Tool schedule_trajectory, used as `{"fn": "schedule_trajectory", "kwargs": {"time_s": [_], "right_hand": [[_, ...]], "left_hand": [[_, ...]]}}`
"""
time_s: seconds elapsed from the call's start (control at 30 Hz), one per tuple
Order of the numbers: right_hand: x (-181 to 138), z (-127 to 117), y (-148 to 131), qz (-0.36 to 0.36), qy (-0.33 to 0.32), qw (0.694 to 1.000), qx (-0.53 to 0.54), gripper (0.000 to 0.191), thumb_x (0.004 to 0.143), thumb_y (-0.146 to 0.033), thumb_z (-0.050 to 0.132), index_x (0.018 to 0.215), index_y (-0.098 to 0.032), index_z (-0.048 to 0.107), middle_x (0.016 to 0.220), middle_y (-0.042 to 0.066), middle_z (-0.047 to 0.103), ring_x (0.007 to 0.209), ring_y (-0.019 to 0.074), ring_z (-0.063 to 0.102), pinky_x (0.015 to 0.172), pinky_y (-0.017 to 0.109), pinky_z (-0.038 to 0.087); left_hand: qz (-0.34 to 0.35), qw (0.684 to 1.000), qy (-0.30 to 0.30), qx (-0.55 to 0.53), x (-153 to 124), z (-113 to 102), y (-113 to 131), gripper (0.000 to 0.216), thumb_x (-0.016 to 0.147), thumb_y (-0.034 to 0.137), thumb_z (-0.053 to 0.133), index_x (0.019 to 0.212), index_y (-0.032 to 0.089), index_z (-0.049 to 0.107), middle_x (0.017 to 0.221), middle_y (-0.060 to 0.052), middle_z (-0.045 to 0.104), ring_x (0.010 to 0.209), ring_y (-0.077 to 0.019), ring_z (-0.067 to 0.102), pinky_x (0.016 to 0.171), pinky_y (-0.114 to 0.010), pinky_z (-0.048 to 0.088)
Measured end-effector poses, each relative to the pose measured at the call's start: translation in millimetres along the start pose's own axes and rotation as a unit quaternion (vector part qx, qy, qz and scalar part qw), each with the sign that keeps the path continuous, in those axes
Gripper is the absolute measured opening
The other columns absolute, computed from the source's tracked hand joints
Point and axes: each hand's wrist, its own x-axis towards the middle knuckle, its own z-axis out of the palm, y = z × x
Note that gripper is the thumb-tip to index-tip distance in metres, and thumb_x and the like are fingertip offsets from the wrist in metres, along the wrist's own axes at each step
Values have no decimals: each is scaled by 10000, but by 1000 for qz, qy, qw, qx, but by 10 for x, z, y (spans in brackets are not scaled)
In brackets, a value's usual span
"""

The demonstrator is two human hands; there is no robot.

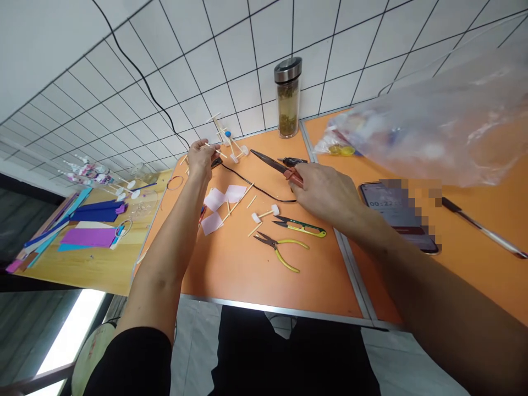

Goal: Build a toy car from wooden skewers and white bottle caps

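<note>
My left hand (199, 159) is closed, its fingertips pinching a thin wooden stick (223, 154) at the back of the orange table. Just beyond it stands a small stick frame (221, 127) with a blue ball (227, 133) and white round ends. My right hand (325, 190) grips the reddish handles of scissors (270, 161), whose blades point toward the left hand. Below them lie pink paper squares (212, 223), loose sticks (251, 202) and a stick with white wheel-like ends (266, 213). Nearer me are yellow-green thread snips (303, 226) and yellow-handled pliers (284, 249).
A lidded tea bottle (287, 102) stands by the tiled wall. Rightward are a clear plastic bag (429, 121), a phone (391, 214) and a pen (482, 226). A black cable (264, 188) crosses the table. Coloured sheets (88, 237) lie on the wooden surface at left.
</note>
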Motion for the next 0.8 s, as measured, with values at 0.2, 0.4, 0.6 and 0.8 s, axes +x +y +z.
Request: {"fn": "schedule_trajectory", "kwargs": {"time_s": [0.2,0.4,0.6,0.8], "right_hand": [[37,53,52,1,11,1000,14,372,1188,-420,451,1143,-196,744,1191,182,819,932,314,745,669,381,310],[52,55,101,-1,25,999,32,307,1169,-387,489,1106,-219,738,1153,162,820,880,292,728,650,379,302],[55,0,112,9,34,999,33,221,1122,-322,559,1093,-214,749,1122,144,819,835,263,703,645,377,282],[45,-18,99,13,20,999,40,328,1181,-399,488,1148,-208,753,1142,157,808,854,282,702,660,391,284]], "left_hand": [[30,999,-2,35,220,127,-165,244,846,25,785,784,189,616,748,17,694,689,-87,663,719,-213,581],[79,995,1,52,388,203,-215,206,859,62,786,803,198,643,731,51,630,641,-72,596,670,-201,557],[111,990,-5,89,453,355,-231,203,841,47,765,885,211,654,717,32,684,645,-113,666,642,-215,540],[109,988,1,109,447,378,-360,193,860,81,802,857,206,654,752,28,679,644,-104,651,635,-208,529]]}}
